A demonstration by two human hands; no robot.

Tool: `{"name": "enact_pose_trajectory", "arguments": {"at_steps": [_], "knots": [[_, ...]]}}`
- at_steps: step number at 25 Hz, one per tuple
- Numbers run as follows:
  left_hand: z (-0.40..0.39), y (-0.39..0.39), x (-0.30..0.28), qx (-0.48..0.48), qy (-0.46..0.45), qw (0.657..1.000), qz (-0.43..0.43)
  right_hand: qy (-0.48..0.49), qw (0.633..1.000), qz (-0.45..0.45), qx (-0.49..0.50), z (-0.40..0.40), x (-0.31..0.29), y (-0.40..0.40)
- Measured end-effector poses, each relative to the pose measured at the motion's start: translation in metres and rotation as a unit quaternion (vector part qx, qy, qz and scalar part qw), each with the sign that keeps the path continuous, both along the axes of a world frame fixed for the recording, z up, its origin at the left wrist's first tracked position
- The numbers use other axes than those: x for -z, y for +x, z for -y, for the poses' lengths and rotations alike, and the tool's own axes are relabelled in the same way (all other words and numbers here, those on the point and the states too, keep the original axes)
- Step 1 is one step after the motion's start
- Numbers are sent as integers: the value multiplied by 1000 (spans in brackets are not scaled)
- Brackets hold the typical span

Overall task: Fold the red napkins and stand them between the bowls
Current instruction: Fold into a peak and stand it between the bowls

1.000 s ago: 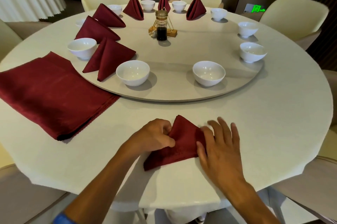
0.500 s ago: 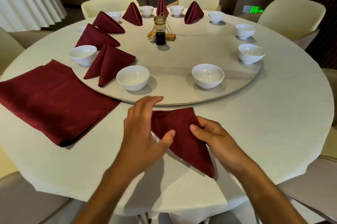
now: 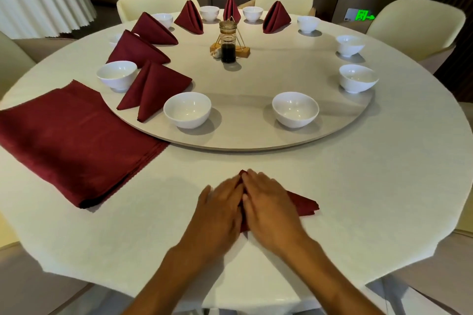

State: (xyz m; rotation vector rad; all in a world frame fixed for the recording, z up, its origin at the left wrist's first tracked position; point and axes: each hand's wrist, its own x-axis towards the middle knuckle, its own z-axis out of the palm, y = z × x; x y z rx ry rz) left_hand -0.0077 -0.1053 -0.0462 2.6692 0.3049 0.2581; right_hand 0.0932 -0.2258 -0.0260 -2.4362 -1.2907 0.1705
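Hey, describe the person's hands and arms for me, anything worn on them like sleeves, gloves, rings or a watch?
Both the left hand and the right hand are bare: no gloves, and no rings show on the visible fingers. Both forearms are uncovered down to the bottom edge of the picture, with no sleeve, watch or bracelet in view. Nails look short and unpainted.

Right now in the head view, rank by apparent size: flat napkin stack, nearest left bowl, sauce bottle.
1. flat napkin stack
2. nearest left bowl
3. sauce bottle, though it stands farther away, so its true size is unsure.

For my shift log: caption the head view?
Both hands press a red napkin flat on the table.
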Motion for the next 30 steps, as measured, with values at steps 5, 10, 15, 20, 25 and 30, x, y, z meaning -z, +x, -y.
{"name": "enact_pose_trajectory", "arguments": {"at_steps": [5,10,15,20,25,30], "knots": [[-2,-24,27,-13,61,998,1,-111,992,51,19,36,16,20],[-3,-25,30,-23,69,997,16,-174,979,77,75,58,-2,35],[-2,-27,18,-45,-4,998,53,-63,994,-46,80,-3,-28,18],[-14,-8,-37,-154,-273,945,-98,-14,927,-364,86,-10,-50,40],[-13,-2,-68,-103,-491,864,37,52,830,-554,-29,16,-66,53],[-16,8,-76,-133,-266,939,171,41,897,-437,40,20,-86,44]]}}
